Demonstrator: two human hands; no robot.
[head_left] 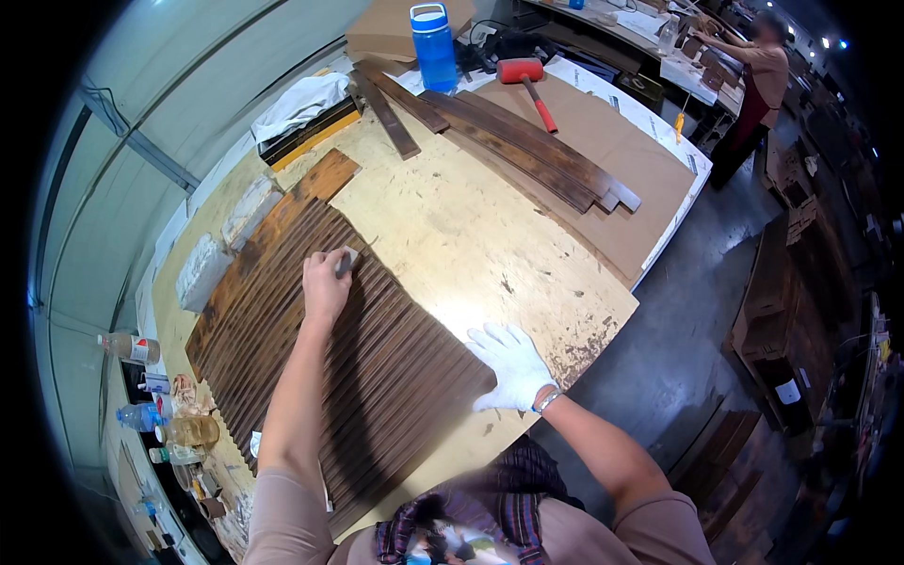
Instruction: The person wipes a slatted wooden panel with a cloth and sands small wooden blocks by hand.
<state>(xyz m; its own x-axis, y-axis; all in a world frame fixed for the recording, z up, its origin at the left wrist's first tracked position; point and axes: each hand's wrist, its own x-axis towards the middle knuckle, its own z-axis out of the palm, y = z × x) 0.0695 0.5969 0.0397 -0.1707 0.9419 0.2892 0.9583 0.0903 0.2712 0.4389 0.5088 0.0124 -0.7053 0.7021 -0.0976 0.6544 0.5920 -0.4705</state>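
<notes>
Long dark brown wood strips [377, 367] lie side by side in a ribbed row on the worktable [433, 221]. My bare left hand [325, 285] is closed on a small grey and white block [347, 262], held against the strips near their far end. Its exact kind is unclear. My right hand [510, 367], in a white glove, lies flat with fingers spread on the tabletop, at the right edge of the strips. A wider mottled brown board [325, 177] runs along the far left side of the strips.
Two white-wrapped blocks [202, 271] sit beyond the board. Toward the back are loose planks [523, 151], a red mallet [521, 72] and a blue water bottle [433, 47]. Several bottles [188, 431] stand at the left. A person [758, 80] works at another bench.
</notes>
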